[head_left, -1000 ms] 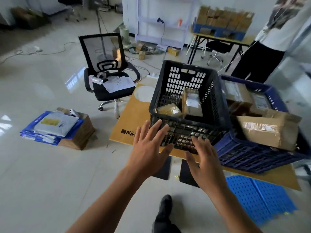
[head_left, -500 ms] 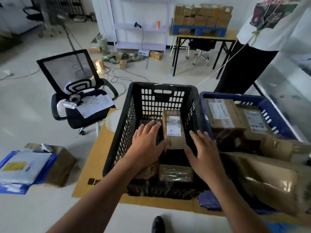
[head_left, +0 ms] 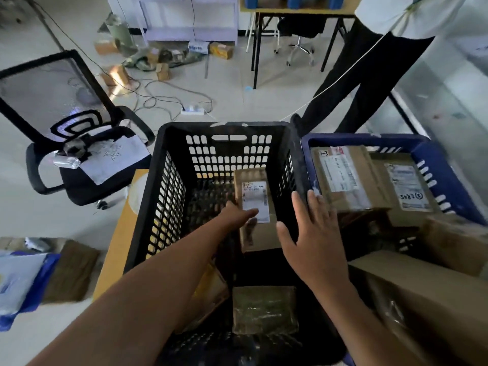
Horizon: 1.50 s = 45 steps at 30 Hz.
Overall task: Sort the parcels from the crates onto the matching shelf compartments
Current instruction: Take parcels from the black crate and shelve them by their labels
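A black crate [head_left: 169,196] stands in front of me with a blue crate [head_left: 443,175] touching its right side. Inside the black one a brown cardboard parcel [head_left: 257,241] with a white label leans upright. My left hand [head_left: 233,216] reaches down to that parcel's left edge, thumb across the label, the other fingers hidden behind it. Open with straight fingers, my right hand [head_left: 314,231] hovers at the parcel's right side, by the crate wall. A plastic-wrapped parcel [head_left: 264,310] lies at the crate's near end. Several labelled boxes [head_left: 343,178] fill the blue crate.
A black mesh office chair [head_left: 79,154] with papers on it stands to the left. Another person [head_left: 369,75] stands behind the blue crate. Cables and a power strip [head_left: 192,110] lie on the floor beyond. A white shelf unit [head_left: 190,22] is at the back. Blue bags [head_left: 26,278] lie at the left.
I have leaned in over the black crate. My left hand went down from above the rim to the labelled parcel's left edge; my right hand moved in beside the parcel's right side.
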Each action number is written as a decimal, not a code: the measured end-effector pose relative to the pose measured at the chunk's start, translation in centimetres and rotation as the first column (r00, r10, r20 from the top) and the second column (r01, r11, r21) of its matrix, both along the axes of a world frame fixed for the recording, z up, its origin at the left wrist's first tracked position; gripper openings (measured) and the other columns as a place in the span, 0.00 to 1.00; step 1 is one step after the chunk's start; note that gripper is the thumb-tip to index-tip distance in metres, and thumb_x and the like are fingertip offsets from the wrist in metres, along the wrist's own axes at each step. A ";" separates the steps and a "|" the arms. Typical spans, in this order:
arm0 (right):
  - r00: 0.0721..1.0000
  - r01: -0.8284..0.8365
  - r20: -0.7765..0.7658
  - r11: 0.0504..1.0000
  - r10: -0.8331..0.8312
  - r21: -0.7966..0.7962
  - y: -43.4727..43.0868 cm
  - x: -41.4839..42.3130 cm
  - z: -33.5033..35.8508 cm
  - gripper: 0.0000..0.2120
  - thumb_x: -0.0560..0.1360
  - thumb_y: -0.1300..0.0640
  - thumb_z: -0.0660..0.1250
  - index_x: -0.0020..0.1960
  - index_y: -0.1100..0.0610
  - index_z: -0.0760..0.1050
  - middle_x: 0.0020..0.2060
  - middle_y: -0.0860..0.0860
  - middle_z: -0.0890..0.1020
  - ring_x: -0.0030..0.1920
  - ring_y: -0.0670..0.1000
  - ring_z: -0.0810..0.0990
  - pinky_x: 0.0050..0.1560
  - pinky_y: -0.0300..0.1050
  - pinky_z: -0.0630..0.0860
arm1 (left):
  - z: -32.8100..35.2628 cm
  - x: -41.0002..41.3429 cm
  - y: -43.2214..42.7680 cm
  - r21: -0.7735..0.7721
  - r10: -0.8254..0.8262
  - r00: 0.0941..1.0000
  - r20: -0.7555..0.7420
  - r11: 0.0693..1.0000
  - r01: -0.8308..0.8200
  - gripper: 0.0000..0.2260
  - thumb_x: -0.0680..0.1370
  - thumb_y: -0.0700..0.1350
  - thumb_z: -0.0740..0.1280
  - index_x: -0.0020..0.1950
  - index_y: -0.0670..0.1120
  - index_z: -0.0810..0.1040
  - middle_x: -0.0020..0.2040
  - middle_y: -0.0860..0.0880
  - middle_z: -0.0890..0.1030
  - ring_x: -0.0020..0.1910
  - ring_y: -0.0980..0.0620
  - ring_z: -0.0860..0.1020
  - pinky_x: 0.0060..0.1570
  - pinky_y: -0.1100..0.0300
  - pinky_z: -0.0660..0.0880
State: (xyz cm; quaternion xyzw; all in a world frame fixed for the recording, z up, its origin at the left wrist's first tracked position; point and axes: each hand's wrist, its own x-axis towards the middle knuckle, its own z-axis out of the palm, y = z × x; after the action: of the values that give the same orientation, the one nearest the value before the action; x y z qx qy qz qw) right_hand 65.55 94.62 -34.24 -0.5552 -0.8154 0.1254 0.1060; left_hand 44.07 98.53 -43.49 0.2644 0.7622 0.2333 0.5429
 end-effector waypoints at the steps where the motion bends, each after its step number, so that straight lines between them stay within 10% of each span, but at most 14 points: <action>1: 1.000 0.003 0.009 1.000 -0.003 -0.007 0.0 -0.1 0.1 0.36 0.81 0.32 0.45 0.85 0.45 0.46 0.85 0.51 0.46 0.84 0.49 0.40 0.82 0.52 0.38 | -0.6 0.2 0.2 -0.005 0.039 0.998 0.054 0.999 -0.039 0.44 0.74 0.57 0.77 0.79 0.40 0.57 0.76 0.39 0.69 0.72 0.39 0.72 0.70 0.42 0.71; 8: 0.999 0.040 -0.021 0.999 -0.041 -0.023 -0.2 -0.4 1.1 0.37 0.81 0.33 0.48 0.85 0.47 0.47 0.85 0.50 0.49 0.84 0.48 0.40 0.84 0.54 0.43 | -1.4 4.9 -0.8 0.069 0.276 0.887 0.371 0.944 -0.323 0.47 0.75 0.49 0.77 0.83 0.60 0.48 0.72 0.43 0.75 0.64 0.41 0.78 0.62 0.41 0.78; 18: 0.997 0.067 -0.041 0.997 -0.069 -0.039 -0.3 -0.5 0.9 0.36 0.81 0.33 0.49 0.85 0.45 0.49 0.85 0.46 0.50 0.83 0.44 0.41 0.84 0.54 0.47 | -1.3 4.0 -0.8 0.163 0.203 0.964 0.169 0.959 -0.230 0.46 0.72 0.61 0.76 0.81 0.65 0.48 0.78 0.43 0.65 0.71 0.35 0.71 0.64 0.36 0.75; 23: 0.992 0.078 -0.095 0.995 -0.084 -0.061 -0.6 -0.6 1.5 0.38 0.79 0.31 0.50 0.85 0.46 0.52 0.84 0.46 0.52 0.83 0.43 0.43 0.84 0.53 0.48 | 2.4 2.6 -2.2 0.316 0.203 0.931 0.302 0.900 -0.299 0.46 0.72 0.55 0.78 0.80 0.67 0.51 0.74 0.45 0.72 0.64 0.40 0.78 0.58 0.39 0.80; 29: 0.924 0.093 -0.364 0.991 -0.120 -0.091 -3.3 -0.3 4.7 0.34 0.79 0.35 0.59 0.82 0.43 0.59 0.81 0.42 0.61 0.81 0.40 0.50 0.82 0.54 0.54 | 11.6 1.9 -7.1 0.610 -0.033 0.943 0.331 0.770 -0.187 0.39 0.68 0.64 0.79 0.73 0.73 0.62 0.62 0.61 0.82 0.57 0.56 0.84 0.55 0.48 0.83; 34: 0.649 0.038 -0.748 0.988 -0.140 -0.152 -8.6 2.6 8.9 0.28 0.78 0.37 0.66 0.76 0.30 0.63 0.69 0.30 0.75 0.70 0.35 0.73 0.68 0.40 0.74 | 19.5 5.8 -10.9 0.815 -0.292 0.940 0.178 0.578 0.025 0.43 0.74 0.58 0.78 0.81 0.64 0.55 0.69 0.58 0.79 0.67 0.55 0.79 0.67 0.44 0.75; 45: 0.440 0.511 -0.855 0.860 -0.275 -0.014 -28.7 28.2 16.3 0.34 0.76 0.42 0.73 0.78 0.37 0.62 0.62 0.42 0.82 0.57 0.43 0.85 0.50 0.41 0.84 | 26.8 32.9 -24.9 0.908 -0.752 0.659 0.035 0.299 0.292 0.36 0.81 0.49 0.68 0.83 0.59 0.51 0.69 0.66 0.75 0.67 0.62 0.76 0.61 0.62 0.77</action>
State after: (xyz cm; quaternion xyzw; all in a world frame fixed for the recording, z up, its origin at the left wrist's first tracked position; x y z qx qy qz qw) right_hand 93.74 65.96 -17.98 -0.5841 -0.5196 0.2427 0.5744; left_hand 76.97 73.67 -16.73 0.6703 0.2559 0.4285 0.5491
